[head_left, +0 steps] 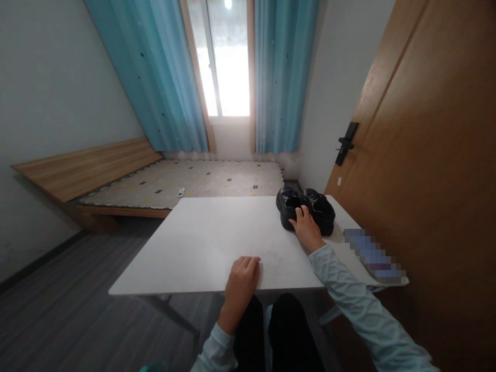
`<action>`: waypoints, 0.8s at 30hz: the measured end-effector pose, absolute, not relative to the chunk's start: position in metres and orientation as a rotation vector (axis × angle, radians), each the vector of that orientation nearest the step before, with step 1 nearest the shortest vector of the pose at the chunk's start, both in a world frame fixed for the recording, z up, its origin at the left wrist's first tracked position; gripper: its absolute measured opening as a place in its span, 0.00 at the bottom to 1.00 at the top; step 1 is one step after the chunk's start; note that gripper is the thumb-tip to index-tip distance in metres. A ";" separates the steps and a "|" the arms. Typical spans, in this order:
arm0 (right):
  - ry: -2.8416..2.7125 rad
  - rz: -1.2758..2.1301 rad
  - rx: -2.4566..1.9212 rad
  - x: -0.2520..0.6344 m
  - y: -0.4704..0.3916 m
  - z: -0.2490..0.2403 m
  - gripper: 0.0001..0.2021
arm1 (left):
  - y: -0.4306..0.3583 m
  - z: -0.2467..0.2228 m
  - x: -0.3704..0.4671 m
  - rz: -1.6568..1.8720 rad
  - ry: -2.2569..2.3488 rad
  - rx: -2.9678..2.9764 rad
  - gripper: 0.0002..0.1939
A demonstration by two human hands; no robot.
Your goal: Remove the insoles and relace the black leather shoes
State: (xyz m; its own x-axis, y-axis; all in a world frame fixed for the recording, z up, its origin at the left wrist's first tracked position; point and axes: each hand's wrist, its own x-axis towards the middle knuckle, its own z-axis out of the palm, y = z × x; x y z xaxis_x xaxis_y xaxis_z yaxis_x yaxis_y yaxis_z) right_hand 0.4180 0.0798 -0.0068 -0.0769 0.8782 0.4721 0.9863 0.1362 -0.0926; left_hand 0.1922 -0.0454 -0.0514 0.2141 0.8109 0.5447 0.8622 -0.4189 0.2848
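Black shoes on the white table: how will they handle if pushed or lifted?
The black shoes look chunky-soled and sit flat, so they will likely slide rather than tip on the smooth white table. Uppers probably flex a little. The right hand rests against them; one hand probably lifts the pair.

Black shoes (306,208), white table (201,243), blue curtains (163,77), brown door (434,155).

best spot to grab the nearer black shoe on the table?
Probably the collar at the heel of the left shoe, from the near side and above: the right hand already rests there, heels face the person, and the opening gives a rim for a grip. The other shoe blocks the right.
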 end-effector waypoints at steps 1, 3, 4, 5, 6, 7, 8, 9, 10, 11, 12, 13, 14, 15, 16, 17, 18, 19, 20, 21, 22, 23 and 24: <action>-2.013 -0.342 -1.788 0.419 0.079 -0.010 0.19 | -0.045 -0.052 0.192 -0.992 -1.644 -2.383 0.07; -2.031 -0.313 -1.790 0.421 0.079 -0.014 0.20 | -0.045 -0.052 0.192 -0.996 -1.645 -2.384 0.07; -2.038 -0.298 -1.791 0.422 0.079 -0.015 0.20 | -0.045 -0.052 0.192 -0.994 -1.647 -2.385 0.07; -2.043 -0.286 -1.787 0.423 0.079 -0.015 0.20 | -0.045 -0.052 0.192 -0.991 -1.647 -2.386 0.06; -2.047 -0.278 -1.779 0.424 0.079 -0.015 0.20 | -0.044 -0.052 0.193 -0.985 -1.647 -2.385 0.06; -2.046 -0.273 -1.771 0.424 0.079 -0.015 0.20 | -0.044 -0.051 0.193 -0.977 -1.648 -2.382 0.06; -2.045 -0.270 -1.761 0.425 0.080 -0.015 0.20 | -0.044 -0.051 0.193 -0.969 -1.650 -2.378 0.06; -2.043 -0.268 -1.754 0.425 0.080 -0.016 0.20 | -0.045 -0.050 0.193 -0.961 -1.651 -2.375 0.06; -2.040 -0.266 -1.750 0.425 0.081 -0.016 0.20 | -0.045 -0.049 0.193 -0.954 -1.654 -2.373 0.06; -2.038 -0.261 -1.749 0.425 0.081 -0.016 0.20 | -0.045 -0.048 0.193 -0.949 -1.656 -2.372 0.06; -2.035 -0.255 -1.751 0.424 0.081 -0.016 0.20 | -0.045 -0.048 0.193 -0.946 -1.655 -2.371 0.06; -2.033 -0.246 -1.754 0.424 0.081 -0.016 0.20 | -0.045 -0.048 0.193 -0.945 -1.651 -2.370 0.06; -2.031 -0.238 -1.757 0.424 0.081 -0.016 0.20 | -0.045 -0.048 0.193 -0.942 -1.646 -2.370 0.06; -2.029 -0.229 -1.758 0.424 0.080 -0.015 0.19 | -0.046 -0.049 0.193 -0.938 -1.643 -2.369 0.06; -2.029 -0.221 -1.756 0.424 0.080 -0.015 0.19 | -0.046 -0.049 0.193 -0.933 -1.643 -2.370 0.06; -2.031 -0.213 -1.754 0.424 0.080 -0.014 0.19 | -0.046 -0.049 0.193 -0.929 -1.645 -2.372 0.07; -2.034 -0.204 -1.751 0.424 0.079 -0.013 0.18 | -0.046 -0.050 0.193 -0.927 -1.650 -2.375 0.07; -2.036 -0.194 -1.750 0.424 0.079 -0.011 0.18 | -0.047 -0.050 0.193 -0.929 -1.654 -2.379 0.07; -2.038 -0.179 -1.750 0.424 0.079 -0.009 0.17 | -0.047 -0.050 0.192 -0.934 -1.658 -2.381 0.07; -2.040 -0.159 -1.752 0.423 0.078 -0.007 0.17 | -0.048 -0.050 0.192 -0.939 -1.662 -2.383 0.07; -2.041 -0.134 -1.757 0.424 0.078 -0.005 0.17 | -0.049 -0.050 0.192 -0.944 -1.663 -2.384 0.07; -2.040 -0.108 -1.763 0.424 0.078 -0.003 0.17 | -0.050 -0.049 0.192 -0.949 -1.664 -2.383 0.07; -2.037 -0.081 -1.769 0.424 0.078 -0.001 0.17 | -0.051 -0.049 0.192 -0.953 -1.662 -2.385 0.07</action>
